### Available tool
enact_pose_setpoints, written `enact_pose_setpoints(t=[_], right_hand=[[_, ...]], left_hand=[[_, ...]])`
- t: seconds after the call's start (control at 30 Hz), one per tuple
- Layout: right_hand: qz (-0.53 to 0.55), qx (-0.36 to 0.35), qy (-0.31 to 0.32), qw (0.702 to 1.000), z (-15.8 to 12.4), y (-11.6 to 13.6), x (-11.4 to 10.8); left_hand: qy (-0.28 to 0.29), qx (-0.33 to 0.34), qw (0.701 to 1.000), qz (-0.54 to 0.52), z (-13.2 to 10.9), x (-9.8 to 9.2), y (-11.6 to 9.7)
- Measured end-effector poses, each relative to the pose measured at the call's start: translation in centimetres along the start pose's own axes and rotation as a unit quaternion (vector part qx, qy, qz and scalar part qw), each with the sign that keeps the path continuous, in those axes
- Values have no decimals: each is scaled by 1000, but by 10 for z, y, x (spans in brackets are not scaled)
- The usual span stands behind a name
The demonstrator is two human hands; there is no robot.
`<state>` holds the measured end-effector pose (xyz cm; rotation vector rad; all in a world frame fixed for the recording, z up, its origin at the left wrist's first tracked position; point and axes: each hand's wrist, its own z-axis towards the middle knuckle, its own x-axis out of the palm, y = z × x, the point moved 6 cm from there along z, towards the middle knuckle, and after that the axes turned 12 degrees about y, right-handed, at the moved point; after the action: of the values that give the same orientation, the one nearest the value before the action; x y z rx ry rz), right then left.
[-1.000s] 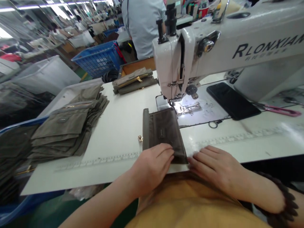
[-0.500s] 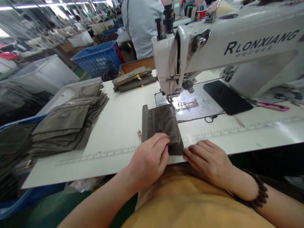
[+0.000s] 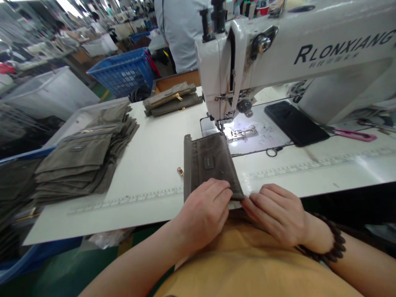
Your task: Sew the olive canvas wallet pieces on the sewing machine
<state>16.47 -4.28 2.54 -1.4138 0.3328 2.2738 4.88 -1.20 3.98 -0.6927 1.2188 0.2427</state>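
Observation:
A dark olive fabric pouch piece [image 3: 218, 148] lies flat on the white sewing table, its far edge close to the needle area of the sewing machine [image 3: 218, 70]. It carries a small dark label [image 3: 208, 162], and a gold zipper pull [image 3: 180, 170] sticks out on its left. My left hand [image 3: 206, 208] is closed over the near edge, fingers bent onto the fabric. At the near right corner, my right hand [image 3: 276, 212] pinches the same piece between thumb and fingers. The part of the near edge under my left hand is hidden.
Stacked olive fabric pieces [image 3: 74, 159] lie to the left. Zippered pouches [image 3: 173, 99] rest at the back beside a blue basket [image 3: 123, 74]. A black phone [image 3: 293, 123] and pink-handled tool [image 3: 355, 134] lie right of the needle. A person in light clothing [image 3: 179, 33] is behind the machine.
The upper fabric layer has been drawn toward me and right, now covering the strip of lower layer seen before. My left hand has shifted slightly right; my right hand now grips the corner.

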Motion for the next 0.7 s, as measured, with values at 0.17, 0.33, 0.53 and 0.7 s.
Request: enact_pose_setpoints(t=[0.17, 0.33, 0.53, 0.7], right_hand=[[7, -1, -7, 1000, 4, -1, -4], [17, -2, -21, 1000, 6, -2, -7], [29, 25, -33, 999, 11, -9, -16], [68, 82, -28, 994, 5, -23, -13]], left_hand=[[7, 0, 1000, 5, 0, -1, 1], [-3, 30, 997, 76, 0, 1, -4], [-29, 64, 989, 132, -5, -2, -9], [-21, 60, 992, 110, -4, -5, -7]])
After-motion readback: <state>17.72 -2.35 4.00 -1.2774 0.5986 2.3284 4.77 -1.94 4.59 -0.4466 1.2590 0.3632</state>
